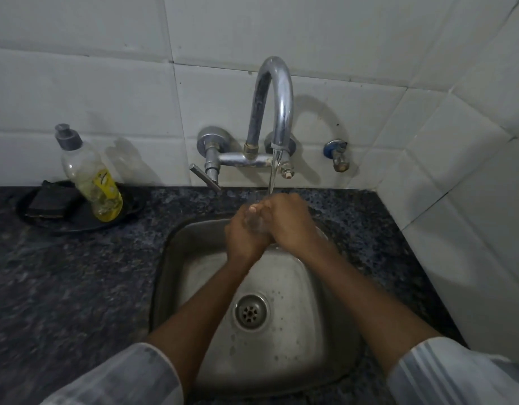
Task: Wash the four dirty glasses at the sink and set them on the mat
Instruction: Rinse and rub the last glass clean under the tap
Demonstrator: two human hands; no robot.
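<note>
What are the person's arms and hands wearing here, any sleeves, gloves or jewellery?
Both hands, left hand and right hand, are bare, with no gloves. No rings or watch show. The forearms are uncovered; pale, faintly striped sleeves are pushed up near the elbows.

- Both hands meet over the back of the steel sink (pixel 176 276), under a thin stream of water (pixel 272 176) from the curved chrome tap (pixel 274 92).
- The left hand (pixel 242 238) and right hand (pixel 287 222) curl around something clear and blurred, apparently a glass (pixel 254 222).
- On the dark speckled desk (pixel 62 282), left of the sink, a black dish (pixel 77 222) holds a tilted soap bottle (pixel 91 176) and a dark sponge (pixel 52 203).
- White tiles (pixel 106 92) cover the wall.
</note>
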